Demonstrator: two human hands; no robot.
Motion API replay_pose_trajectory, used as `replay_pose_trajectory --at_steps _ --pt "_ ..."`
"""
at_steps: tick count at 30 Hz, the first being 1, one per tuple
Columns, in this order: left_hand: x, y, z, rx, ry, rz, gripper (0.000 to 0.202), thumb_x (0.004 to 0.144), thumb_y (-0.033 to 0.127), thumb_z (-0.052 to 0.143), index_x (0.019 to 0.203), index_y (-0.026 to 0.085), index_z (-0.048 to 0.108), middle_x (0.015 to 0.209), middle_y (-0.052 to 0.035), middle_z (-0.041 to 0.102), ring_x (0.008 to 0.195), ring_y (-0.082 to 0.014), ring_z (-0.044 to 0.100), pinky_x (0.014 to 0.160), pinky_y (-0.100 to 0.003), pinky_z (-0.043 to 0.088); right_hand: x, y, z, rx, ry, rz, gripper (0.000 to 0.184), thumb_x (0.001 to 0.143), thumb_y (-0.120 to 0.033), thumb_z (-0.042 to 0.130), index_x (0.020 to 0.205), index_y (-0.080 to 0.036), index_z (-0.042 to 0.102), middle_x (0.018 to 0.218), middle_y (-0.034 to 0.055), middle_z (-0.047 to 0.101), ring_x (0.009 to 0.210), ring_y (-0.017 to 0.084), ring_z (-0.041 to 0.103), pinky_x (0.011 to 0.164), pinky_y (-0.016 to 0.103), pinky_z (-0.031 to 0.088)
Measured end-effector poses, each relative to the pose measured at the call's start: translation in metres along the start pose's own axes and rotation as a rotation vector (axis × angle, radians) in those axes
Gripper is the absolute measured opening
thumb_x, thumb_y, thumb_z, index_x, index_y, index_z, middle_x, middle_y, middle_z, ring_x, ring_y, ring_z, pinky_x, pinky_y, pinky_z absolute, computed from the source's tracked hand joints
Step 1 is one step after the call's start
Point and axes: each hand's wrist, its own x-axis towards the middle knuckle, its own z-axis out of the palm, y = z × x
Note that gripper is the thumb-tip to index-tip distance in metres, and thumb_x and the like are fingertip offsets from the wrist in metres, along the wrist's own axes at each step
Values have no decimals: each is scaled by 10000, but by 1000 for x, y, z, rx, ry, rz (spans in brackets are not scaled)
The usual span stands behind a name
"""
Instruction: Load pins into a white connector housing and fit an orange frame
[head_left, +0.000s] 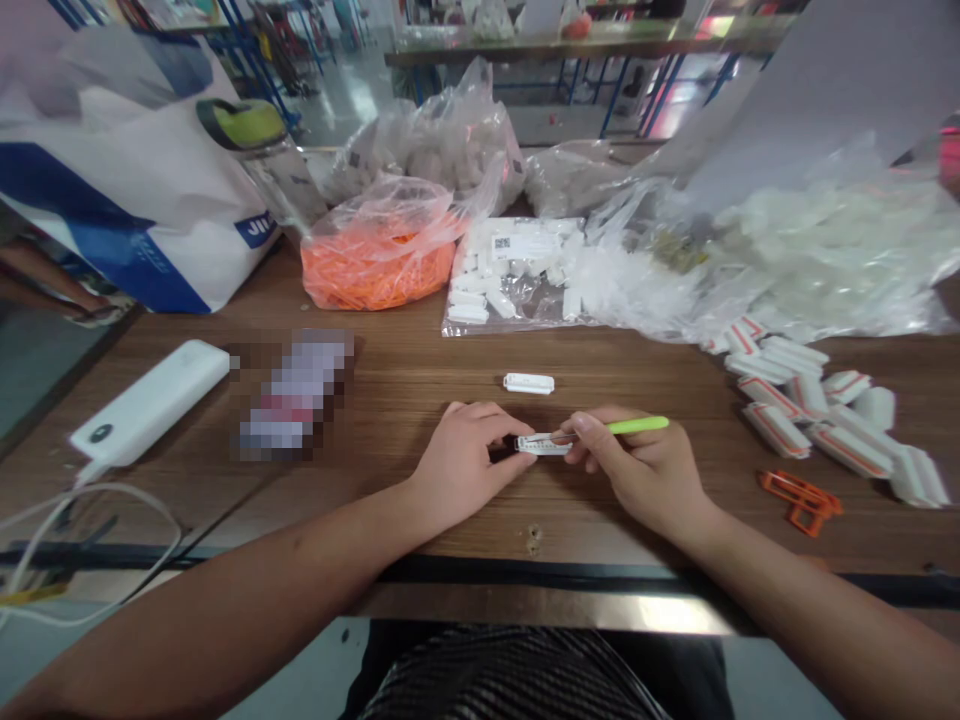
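Between thumb and fingers, my left hand (466, 462) grips the left end of a small white plastic housing (546, 449) on the wooden table. A thin tool with a lime-green handle (637, 425) and a slim metal shaft is pinched in my right hand (651, 468). Its tip lies over the housing, and my right fingers are close to the housing's right end; whether they touch it I cannot tell. Just beyond my hands lies another white plastic piece (529, 384). Details inside the held housing are too small to make out.
Right of my hands are a pile of white pieces with orange strips (825, 410) and loose orange frames (802, 500). Behind stand a bag of orange parts (379, 260), a bag of white parts (517, 275) and more plastic bags. A power bank (154, 400) and phone (300, 390) lie left.
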Motion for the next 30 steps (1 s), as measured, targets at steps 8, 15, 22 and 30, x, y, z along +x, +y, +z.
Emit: replay_pose_trajectory --at_steps 8,15,22,30 --pt "0 -1 0 11 -3 -5 111 813 256 724 923 255 716 854 23 719 785 -167 625 772 -350 374 1 1 0 -8 -6 8 274 909 -326 570 728 -179 713 588 9 676 465 93 572 436 214 454" --pt "0 0 -1 11 -14 -3 120 816 253 725 936 252 718 856 24 719 791 -166 625 768 -349 369 4 -2 1 40 -21 64 303 902 -360 572 717 -166 713 582 23 680 455 94 579 422 202 467" --pt "1 1 0 16 -10 -10 109 819 252 714 928 250 714 860 17 721 791 -174 626 766 -356 370 3 -5 1 -51 -26 45 307 907 -375 572 703 -186 701 596 21 692 493 117 610 460 233 497" --pt "0 0 1 2 13 10 101 819 250 718 920 250 710 851 27 718 769 -159 622 763 -349 367 1 -4 -1 -66 -43 -13 300 922 -350 558 709 -205 713 606 4 688 482 104 588 455 235 472"
